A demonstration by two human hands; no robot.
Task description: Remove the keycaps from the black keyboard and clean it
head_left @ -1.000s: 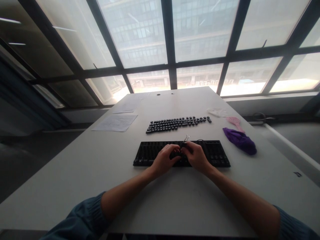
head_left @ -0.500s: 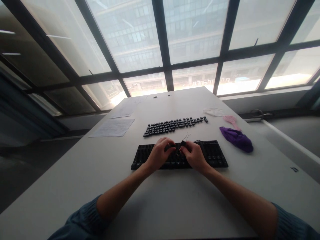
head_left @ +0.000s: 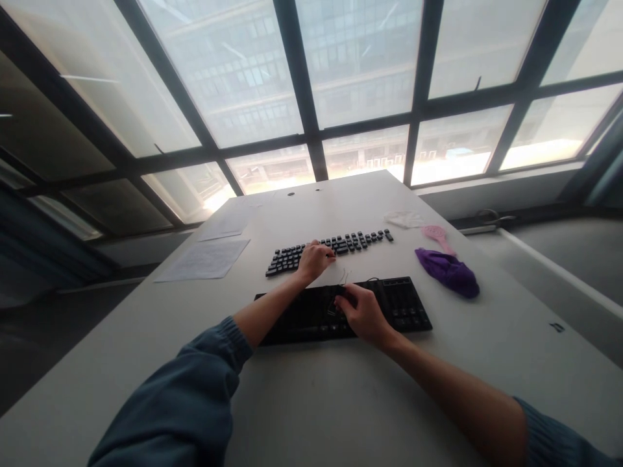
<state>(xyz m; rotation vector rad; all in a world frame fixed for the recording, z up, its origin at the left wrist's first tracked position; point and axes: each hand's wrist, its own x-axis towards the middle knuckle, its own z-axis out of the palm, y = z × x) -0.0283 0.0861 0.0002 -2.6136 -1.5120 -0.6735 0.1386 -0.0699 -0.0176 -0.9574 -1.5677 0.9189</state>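
Note:
The black keyboard point(head_left: 302, 318) lies across the table in front of me, with most keycaps gone from its left and middle and some still on at the right. My right hand point(head_left: 363, 311) is closed around a keycap puller point(head_left: 342, 290), its dark handle in the fingers and thin wire loops sticking up, low over the keyboard's middle. Beyond the keyboard, loose black keycaps point(head_left: 282, 261) stand in slanting rows. My left hand point(head_left: 314, 259) reaches over their near edge, fingertips pinched on a small dark keycap point(head_left: 331, 255), partly hidden.
Paper sheets point(head_left: 204, 261) lie at the left. Toward the right are a purple cloth pouch point(head_left: 448, 272), a pink brush-like item point(head_left: 435, 233) and a clear plastic bag point(head_left: 403, 220). A small dark scrap point(head_left: 557, 327) sits near the right edge. Windows rise behind the table.
My left hand has moved from the keyboard forward to the keycap rows. My right hand stays over the keyboard with the puller. The whole view has shifted slightly.

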